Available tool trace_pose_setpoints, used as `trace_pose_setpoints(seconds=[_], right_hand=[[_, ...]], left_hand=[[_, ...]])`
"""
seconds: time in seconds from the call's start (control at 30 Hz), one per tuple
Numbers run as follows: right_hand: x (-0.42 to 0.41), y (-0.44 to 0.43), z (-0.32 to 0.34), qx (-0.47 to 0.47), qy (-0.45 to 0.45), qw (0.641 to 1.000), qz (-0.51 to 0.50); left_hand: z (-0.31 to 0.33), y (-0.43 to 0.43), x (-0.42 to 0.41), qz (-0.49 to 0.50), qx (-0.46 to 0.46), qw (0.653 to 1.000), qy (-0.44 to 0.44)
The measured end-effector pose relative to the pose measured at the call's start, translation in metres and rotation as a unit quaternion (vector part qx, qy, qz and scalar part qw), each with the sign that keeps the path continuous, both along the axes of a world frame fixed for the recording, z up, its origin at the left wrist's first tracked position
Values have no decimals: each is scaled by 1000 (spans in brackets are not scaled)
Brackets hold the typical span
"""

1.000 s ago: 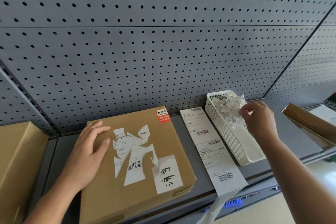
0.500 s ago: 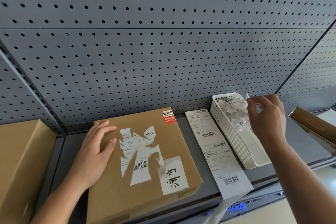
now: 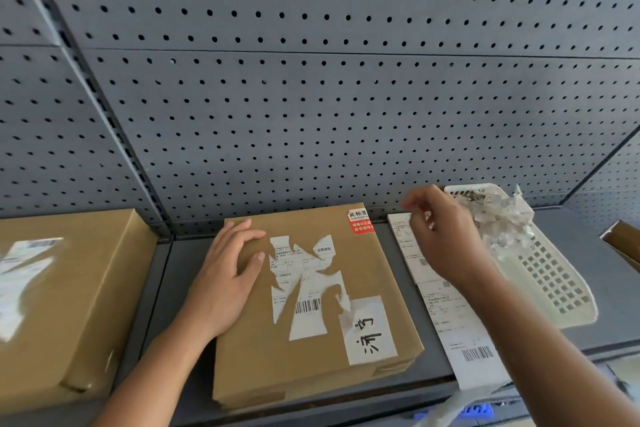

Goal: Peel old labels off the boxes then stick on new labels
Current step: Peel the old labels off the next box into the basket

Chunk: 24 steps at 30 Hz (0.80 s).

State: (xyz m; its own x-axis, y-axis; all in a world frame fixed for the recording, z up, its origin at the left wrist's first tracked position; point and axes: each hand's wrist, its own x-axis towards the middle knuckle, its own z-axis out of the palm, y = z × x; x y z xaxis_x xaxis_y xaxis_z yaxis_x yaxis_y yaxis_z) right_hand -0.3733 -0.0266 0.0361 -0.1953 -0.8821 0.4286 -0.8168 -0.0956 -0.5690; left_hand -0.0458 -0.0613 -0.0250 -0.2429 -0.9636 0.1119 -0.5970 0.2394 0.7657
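A flat cardboard box (image 3: 263,364) lies on the grey shelf. Its top carries a torn white old label (image 3: 304,291) with a barcode, a white handwritten sticker (image 3: 369,329) and a small red sticker (image 3: 360,222). My left hand (image 3: 225,274) rests flat on the box's left part, beside the torn label. My right hand (image 3: 446,239) hovers above the strip of new labels (image 3: 467,347), between the box and the white basket (image 3: 554,288). Its fingers are loosely curled, and I see nothing in them.
Peeled label scraps (image 3: 502,222) fill the far end of the basket. Another cardboard box (image 3: 69,305) with a blurred label sits at the left. A box corner (image 3: 623,243) shows at the right edge. A grey pegboard wall (image 3: 311,114) stands behind the shelf (image 3: 173,288).
My right hand has left the basket and moved left over the label strip. The view has shifted right and down. My left hand stays on the box.
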Motion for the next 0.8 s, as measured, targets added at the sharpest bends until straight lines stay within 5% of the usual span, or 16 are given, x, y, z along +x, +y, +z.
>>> trace_pose_setpoints(seconds=[0.4,0.8], right_hand=[[68,-9,-17,81,-1,988,130],[87,-15,-39,57,11,995,80]], left_hand=[[-3,-1,0,3,-9,1000,3],[-1,1,0,5,-4,1000,0]])
